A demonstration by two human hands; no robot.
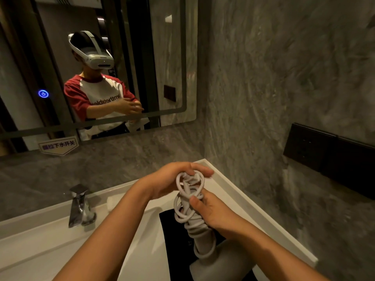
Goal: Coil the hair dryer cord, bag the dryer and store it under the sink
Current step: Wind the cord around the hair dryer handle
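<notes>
While R hand [211,211] grips dryer [223,258], L hand [174,179] pinches cord [188,199].

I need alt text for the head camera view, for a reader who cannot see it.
Two bare hands hold a pale grey hair dryer over a white sink counter: the right hand grips its handle, wrapped in white cord, while the left hand closes over the top loops. A chrome faucet stands left, below a wall mirror.

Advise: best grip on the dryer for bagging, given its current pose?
Probably the cord-wrapped handle, from the right side, where the right hand already clamps the cord loops. The hair dryer barrel hangs low, too bulky to grip, and this stops the coil unwinding.
</notes>
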